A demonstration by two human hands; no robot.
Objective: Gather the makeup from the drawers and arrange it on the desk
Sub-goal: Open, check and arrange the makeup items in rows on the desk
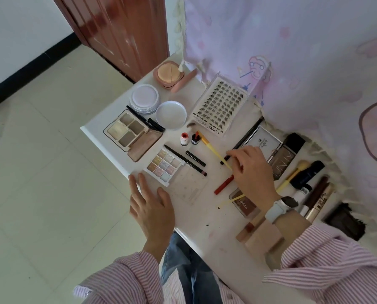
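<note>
Pinching a slim black pencil (224,159) between thumb and fingertips, the right hand (252,172) hovers right of centre in the frame, fingers curled narrow around the pencil's lower end. A white smartwatch (279,208) sits on that wrist, above a striped sleeve (327,262). The left hand (151,207) rests flat on the near edge of the white desk (205,227), fingers straight and slightly spread, holding nothing.

Makeup is laid out across the desk surface:
- Upper centre: a pink puff case (169,74), a round powder jar (145,98) and its separate lid (171,115).
- Right of these: a lash tray (220,106) against the patterned cloth (292,51).
- Left of centre: an open four-pan palette (130,132), with a pastel nine-pan palette (164,166) just below it.
- Centre: two small bottles (189,139), a yellow-handled brush (214,150) passing under the right hand, and a red pencil (223,184) near the palm.
- Right of the hand: a grey compact (280,163), a second yellow brush (292,174), a dark bottle (308,174) and a mascara tube (319,202).
- Below the wrist: a brown blush compact (246,205).
</note>
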